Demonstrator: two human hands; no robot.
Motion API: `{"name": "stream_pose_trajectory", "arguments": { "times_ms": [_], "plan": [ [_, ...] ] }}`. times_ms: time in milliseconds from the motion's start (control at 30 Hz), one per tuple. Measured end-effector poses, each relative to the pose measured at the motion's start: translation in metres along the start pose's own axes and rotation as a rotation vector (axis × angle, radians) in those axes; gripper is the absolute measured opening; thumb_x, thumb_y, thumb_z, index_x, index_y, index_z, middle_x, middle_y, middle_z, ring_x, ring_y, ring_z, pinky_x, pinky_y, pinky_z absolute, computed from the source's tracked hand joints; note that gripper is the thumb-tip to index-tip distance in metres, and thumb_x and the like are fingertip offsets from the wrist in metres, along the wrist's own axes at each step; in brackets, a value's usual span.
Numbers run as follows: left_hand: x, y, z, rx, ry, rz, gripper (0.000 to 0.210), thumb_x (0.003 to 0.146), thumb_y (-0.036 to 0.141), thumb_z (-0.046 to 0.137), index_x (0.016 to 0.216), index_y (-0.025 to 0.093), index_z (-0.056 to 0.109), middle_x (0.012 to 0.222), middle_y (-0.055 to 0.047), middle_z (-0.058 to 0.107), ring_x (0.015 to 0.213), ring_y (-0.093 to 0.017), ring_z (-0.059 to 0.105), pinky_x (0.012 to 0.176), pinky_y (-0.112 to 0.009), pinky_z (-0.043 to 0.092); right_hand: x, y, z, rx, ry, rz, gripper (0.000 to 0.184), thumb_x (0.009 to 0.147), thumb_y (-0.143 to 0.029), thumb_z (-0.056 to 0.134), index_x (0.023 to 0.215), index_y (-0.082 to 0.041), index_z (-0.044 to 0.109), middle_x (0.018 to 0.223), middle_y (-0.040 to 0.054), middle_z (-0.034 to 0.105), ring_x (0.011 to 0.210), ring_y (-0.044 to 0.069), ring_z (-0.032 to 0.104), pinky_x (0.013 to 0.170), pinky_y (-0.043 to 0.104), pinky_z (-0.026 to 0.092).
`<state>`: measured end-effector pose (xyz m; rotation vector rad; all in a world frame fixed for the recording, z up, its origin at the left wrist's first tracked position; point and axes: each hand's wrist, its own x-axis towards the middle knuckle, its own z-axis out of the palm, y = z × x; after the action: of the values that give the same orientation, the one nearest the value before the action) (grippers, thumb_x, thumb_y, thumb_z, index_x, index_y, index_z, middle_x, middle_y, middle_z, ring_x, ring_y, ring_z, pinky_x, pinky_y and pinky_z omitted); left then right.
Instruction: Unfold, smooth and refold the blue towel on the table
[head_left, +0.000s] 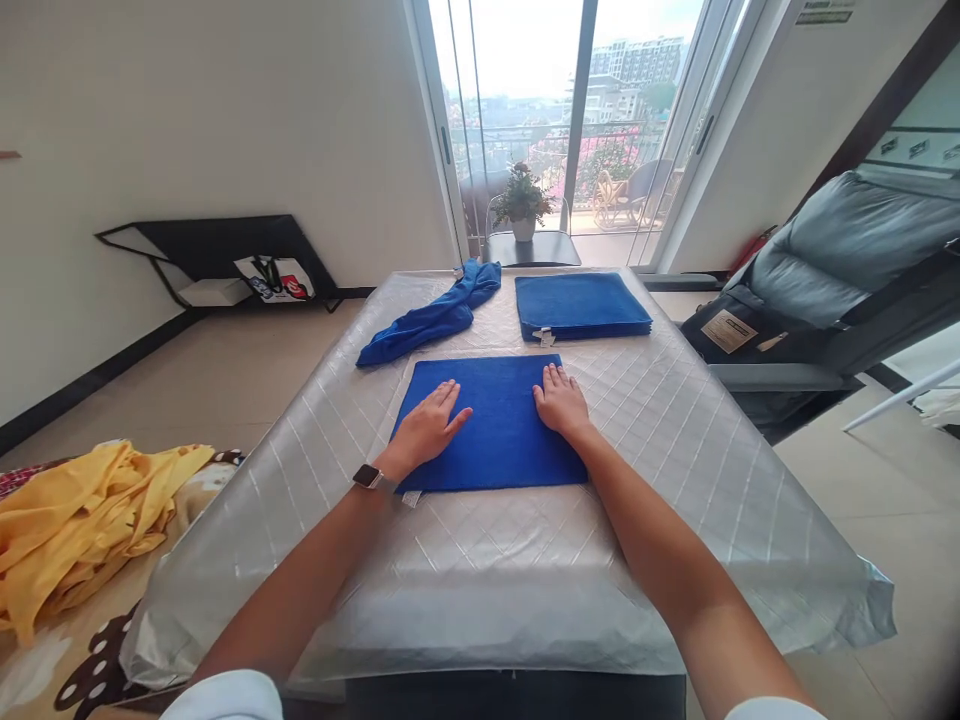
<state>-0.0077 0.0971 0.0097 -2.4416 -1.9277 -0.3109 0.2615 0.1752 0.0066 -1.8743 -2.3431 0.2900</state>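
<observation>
A blue cloth [502, 440], folded into a flat rectangle, lies on the table in front of me, with a white tag at its near left corner. My left hand [429, 428] rests flat on its left part, fingers extended and thumb apart. On the right part, near the far right corner, my right hand [561, 400] lies flat with its fingers stretched out. Neither hand grips anything. Beyond the right hand sits a neat stack of folded blue cloths [581, 302], a white tag hanging from its front. A crumpled blue cloth [435, 318] lies at the far left.
A silvery quilted cover [667, 520] drapes over the table. Behind the table, a potted plant [523, 200] stands on a chair before the glass door. Yellow fabric [90, 520] is heaped at the left; a dark armchair [817, 290] stands at the right.
</observation>
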Motion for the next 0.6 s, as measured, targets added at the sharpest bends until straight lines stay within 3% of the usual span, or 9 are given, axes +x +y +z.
{"name": "stream_pose_trajectory", "arguments": {
  "times_ms": [167,267,333,467,600],
  "plan": [
    [0.058,0.083,0.011,-0.056,-0.062,0.273,0.072,0.109,0.057,0.024,0.161,0.008,0.038,0.167,-0.018,0.038,0.158,-0.025,0.03,0.13,-0.041,0.025,-0.002,0.001,-0.002,-0.01,0.003,-0.018,0.065,0.11,-0.038,0.021,0.167,-0.005,0.024,0.175,0.0134,0.02,0.162,0.024,0.017,0.131,0.042,0.013],
    [0.096,0.12,0.025,-0.099,-0.106,0.263,0.071,0.111,0.053,0.019,0.163,0.007,0.032,0.169,-0.018,0.033,0.159,-0.024,0.027,0.131,-0.042,0.023,-0.005,0.003,-0.003,-0.038,-0.017,-0.047,0.065,0.108,-0.032,0.026,0.168,-0.008,0.022,0.176,0.0112,0.018,0.162,0.024,0.014,0.131,0.041,0.013],
    [0.111,0.129,0.033,-0.108,-0.133,0.208,0.069,0.111,0.049,0.013,0.163,0.008,0.032,0.17,-0.016,0.031,0.16,-0.023,0.025,0.131,-0.042,0.022,-0.005,0.004,-0.003,-0.043,-0.023,-0.047,0.066,0.107,-0.029,0.028,0.169,-0.01,0.02,0.176,0.0094,0.016,0.162,0.023,0.014,0.131,0.04,0.014],
    [0.112,0.112,0.043,-0.094,-0.133,0.117,0.07,0.111,0.051,0.01,0.164,0.012,0.033,0.171,-0.012,0.031,0.16,-0.021,0.023,0.132,-0.041,0.017,-0.002,0.002,-0.002,-0.011,-0.012,-0.024,0.064,0.108,-0.03,0.024,0.168,-0.008,0.023,0.175,0.0097,0.02,0.162,0.023,0.016,0.131,0.042,0.014],
    [0.094,0.056,0.039,-0.054,-0.113,-0.026,0.075,0.109,0.058,0.011,0.164,0.012,0.033,0.171,-0.013,0.03,0.161,-0.024,0.022,0.132,-0.043,0.015,0.0,0.0,-0.001,0.015,-0.001,-0.001,0.065,0.109,-0.036,0.021,0.166,-0.005,0.025,0.174,0.0111,0.021,0.162,0.024,0.017,0.131,0.043,0.013]
  ]
}}
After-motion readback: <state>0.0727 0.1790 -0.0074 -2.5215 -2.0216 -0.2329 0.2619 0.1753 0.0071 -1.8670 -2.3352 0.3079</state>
